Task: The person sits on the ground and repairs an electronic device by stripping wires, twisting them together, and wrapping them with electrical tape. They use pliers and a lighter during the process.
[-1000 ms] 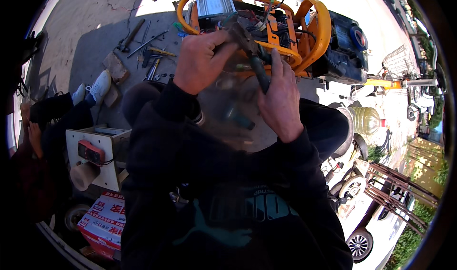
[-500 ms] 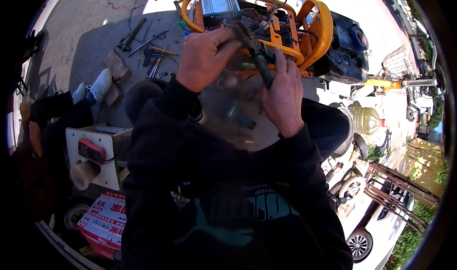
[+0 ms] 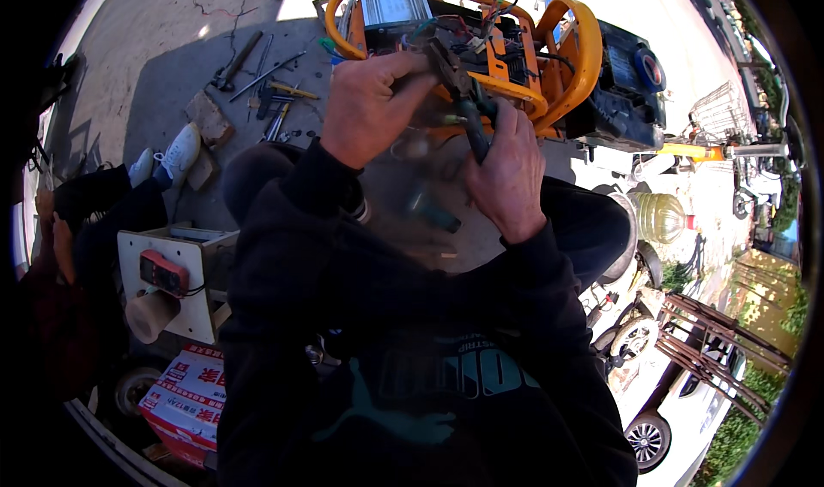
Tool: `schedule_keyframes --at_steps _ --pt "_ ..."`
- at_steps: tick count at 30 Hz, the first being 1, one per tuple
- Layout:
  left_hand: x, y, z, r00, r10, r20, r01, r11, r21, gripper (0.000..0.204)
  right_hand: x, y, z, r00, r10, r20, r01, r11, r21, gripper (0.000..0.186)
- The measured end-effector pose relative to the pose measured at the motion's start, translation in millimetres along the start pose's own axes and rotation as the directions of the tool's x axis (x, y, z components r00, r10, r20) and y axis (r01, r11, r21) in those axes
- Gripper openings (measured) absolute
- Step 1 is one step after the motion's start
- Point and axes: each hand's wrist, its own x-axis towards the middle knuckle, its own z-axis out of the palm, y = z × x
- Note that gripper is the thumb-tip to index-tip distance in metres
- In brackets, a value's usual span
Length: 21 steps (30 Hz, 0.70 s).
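A pair of dark-handled pliers [image 3: 468,114] angles up between my hands, just in front of an orange tubular frame [image 3: 577,66] holding a silver finned box [image 3: 393,0] and bundles of wires [image 3: 476,36]. My left hand [image 3: 373,109] is closed at the jaw end; what its fingertips pinch is too small and hidden to make out. My right hand [image 3: 506,178] grips the pliers' handles from below, its fingers curled along them. A black plastic housing [image 3: 614,88] sits at the frame's right side.
Loose tools [image 3: 275,101] and a brick [image 3: 210,118] lie on the ground at left, beside a co-worker's shoe [image 3: 180,157]. A red meter [image 3: 163,274] rests on a pale wooden box above a red-white carton [image 3: 184,393]. A yellowish jug [image 3: 657,217] stands at right.
Both my hands and the pliers have shifted slightly to the right over the last second; the grips look the same.
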Motion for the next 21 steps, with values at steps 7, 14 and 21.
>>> schedule_keyframes --at_steps 7,14,21 --pt "1.3 -1.1 1.4 1.0 0.023 -0.014 -0.023 1.0 -0.012 0.013 2.3 3.3 0.8 1.0 -0.021 0.014 0.021 1.0 -0.019 0.049" --pt "1.4 -1.3 -0.1 1.0 0.028 0.004 -0.028 1.0 0.011 0.014 3.4 3.5 -0.8 0.999 -0.043 0.015 0.043 0.999 -0.015 0.048" --pt "1.8 -1.6 -0.2 1.0 -0.013 0.017 0.013 1.0 0.013 0.015 6.1 0.7 -5.9 0.994 0.029 0.11 -0.027 0.999 -0.017 0.054"
